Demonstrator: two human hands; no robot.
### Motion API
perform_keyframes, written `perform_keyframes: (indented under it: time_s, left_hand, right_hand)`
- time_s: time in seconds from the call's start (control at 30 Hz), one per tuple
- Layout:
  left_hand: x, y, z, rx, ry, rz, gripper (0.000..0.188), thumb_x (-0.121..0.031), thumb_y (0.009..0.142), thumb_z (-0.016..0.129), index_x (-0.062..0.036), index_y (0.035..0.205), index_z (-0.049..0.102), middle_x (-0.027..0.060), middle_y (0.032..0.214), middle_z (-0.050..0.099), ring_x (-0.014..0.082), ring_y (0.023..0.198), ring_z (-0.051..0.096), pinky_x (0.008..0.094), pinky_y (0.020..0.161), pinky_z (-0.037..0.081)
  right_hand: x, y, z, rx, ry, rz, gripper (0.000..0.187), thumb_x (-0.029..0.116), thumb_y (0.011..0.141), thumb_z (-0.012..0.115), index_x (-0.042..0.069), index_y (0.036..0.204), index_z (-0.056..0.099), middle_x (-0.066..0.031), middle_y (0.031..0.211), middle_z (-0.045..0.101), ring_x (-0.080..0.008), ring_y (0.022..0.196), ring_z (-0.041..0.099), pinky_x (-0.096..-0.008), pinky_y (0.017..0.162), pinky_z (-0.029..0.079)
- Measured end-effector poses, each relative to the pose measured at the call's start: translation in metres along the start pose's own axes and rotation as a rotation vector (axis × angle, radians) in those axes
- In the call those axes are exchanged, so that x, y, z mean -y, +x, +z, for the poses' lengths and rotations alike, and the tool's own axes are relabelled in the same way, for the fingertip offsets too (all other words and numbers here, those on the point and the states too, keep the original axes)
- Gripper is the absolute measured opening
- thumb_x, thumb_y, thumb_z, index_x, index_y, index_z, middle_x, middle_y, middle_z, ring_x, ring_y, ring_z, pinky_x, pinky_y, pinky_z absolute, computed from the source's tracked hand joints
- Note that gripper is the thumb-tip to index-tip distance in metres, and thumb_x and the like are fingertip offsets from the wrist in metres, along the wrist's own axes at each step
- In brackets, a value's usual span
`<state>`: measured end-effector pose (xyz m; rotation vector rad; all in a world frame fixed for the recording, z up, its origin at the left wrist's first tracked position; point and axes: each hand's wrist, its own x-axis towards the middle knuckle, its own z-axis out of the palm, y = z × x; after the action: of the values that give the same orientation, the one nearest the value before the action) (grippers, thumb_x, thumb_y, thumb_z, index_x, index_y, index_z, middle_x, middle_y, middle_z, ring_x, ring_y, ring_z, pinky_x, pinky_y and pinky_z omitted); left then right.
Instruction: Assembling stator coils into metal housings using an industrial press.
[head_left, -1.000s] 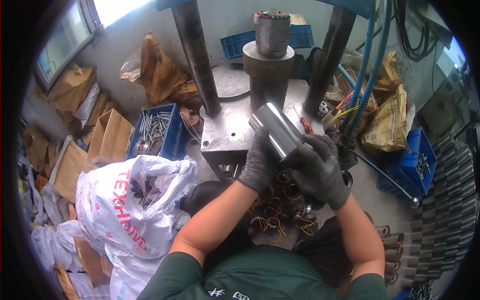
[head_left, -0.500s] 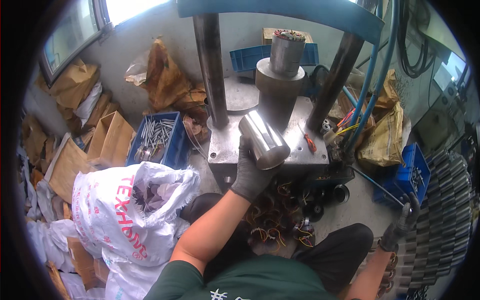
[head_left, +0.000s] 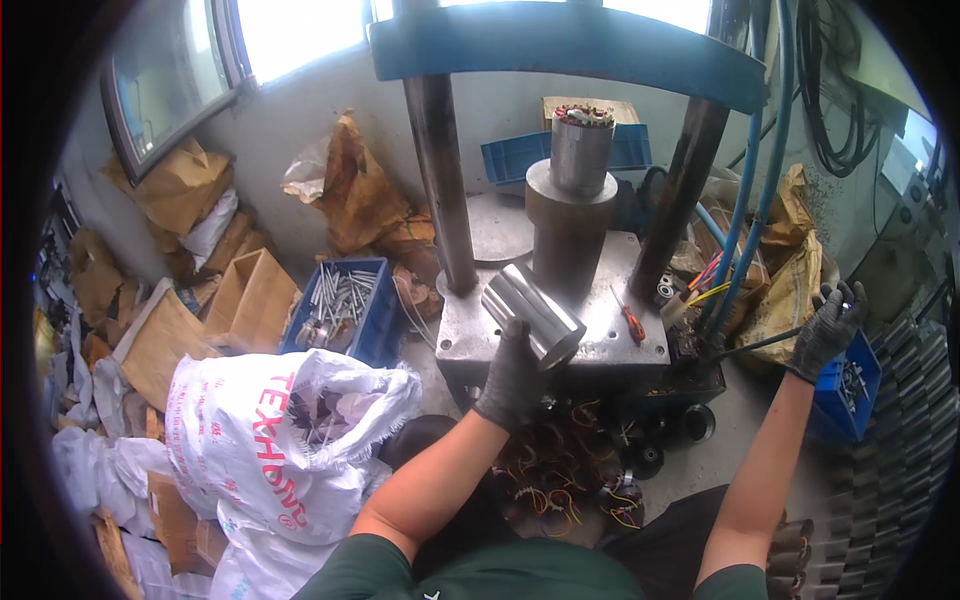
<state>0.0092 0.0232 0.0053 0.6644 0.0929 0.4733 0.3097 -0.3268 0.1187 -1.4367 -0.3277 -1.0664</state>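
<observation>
Gloved left hand grasps a tilted metal cylinder, hiding part of its near side, before a press whose top is cut off. At right, gloved right hand grips a lever, covering its end.

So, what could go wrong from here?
The left hand alone holds the smooth cylinder; if it slipped, it might dent or hit the wired parts on the floor.

The right hand is on the lever; if that works the press, the left hand could be uncomfortably near moving metal.

The screwdriver lies loose on the metal plate and might get knocked off.
</observation>
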Motion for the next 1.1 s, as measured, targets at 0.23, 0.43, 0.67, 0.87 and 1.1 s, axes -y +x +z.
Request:
perform_keyframes:
  time_s: [0.23, 0.43, 0.67, 0.87, 1.1]
  left_hand:
    - [-0.005, 0.006, -0.002, -0.008, -0.151, -0.095, 0.075, -0.041, 0.093, 0.076, -0.0071, 0.15, 0.042, 0.0167, 0.142, 0.058, 0.034, 0.134, 0.056, 0.0516, 0.12, 0.042]
    - [-0.074, 0.097, 0.005, 0.047, 0.29, 0.585, 0.053, -0.034, 0.102, 0.069, -0.0021, 0.14, 0.05, 0.01, 0.132, 0.062, 0.023, 0.125, 0.06, 0.0385, 0.108, 0.05]
    - [-0.137, 0.154, 0.119, -0.034, 0.299, 0.648, 0.051, -0.028, 0.098, 0.075, -0.0107, 0.141, 0.052, 0.0054, 0.127, 0.063, 0.0205, 0.119, 0.062, 0.0358, 0.104, 0.052]
    - [-0.143, 0.207, 0.135, -0.088, 0.298, 0.805, 0.057, -0.018, 0.094, 0.08, -0.0007, 0.138, 0.048, 0.0134, 0.127, 0.061, 0.0243, 0.112, 0.064, 0.0382, 0.095, 0.057]
    - [-0.137, 0.215, 0.151, -0.094, 0.383, 0.78, 0.062, -0.012, 0.093, 0.079, -0.0002, 0.14, 0.039, 0.017, 0.13, 0.059, 0.0282, 0.119, 0.063, 0.0407, 0.1, 0.056]
  right_hand:
    - [0.029, -0.015, 0.002, -0.045, 0.16, 0.102, 0.042, 0.001, 0.104, 0.052, 0.006, 0.146, 0.05, -0.0121, 0.124, 0.06, -0.02, 0.104, 0.068, -0.0317, 0.09, 0.058]
    - [0.046, -0.019, -0.002, -0.082, 0.14, 0.105, 0.046, -0.001, 0.101, 0.054, 0.004, 0.147, 0.051, -0.014, 0.122, 0.062, -0.0206, 0.104, 0.067, -0.032, 0.093, 0.056]
    - [0.038, -0.02, -0.002, -0.116, 0.057, 0.016, 0.046, 0.001, 0.098, 0.059, 0.002, 0.144, 0.055, -0.0138, 0.117, 0.066, -0.0208, 0.107, 0.065, -0.0345, 0.098, 0.053]
    - [0.05, -0.022, -0.001, -0.115, 0.027, 0.018, 0.046, 0.008, 0.1, 0.062, 0.002, 0.145, 0.054, -0.0139, 0.12, 0.065, -0.0242, 0.112, 0.063, -0.038, 0.102, 0.05]
    - [0.044, -0.024, -0.002, -0.132, 0.021, -0.003, 0.047, 0.01, 0.1, 0.065, 0.002, 0.145, 0.055, -0.0137, 0.12, 0.066, -0.0233, 0.111, 0.064, -0.0374, 0.1, 0.051]
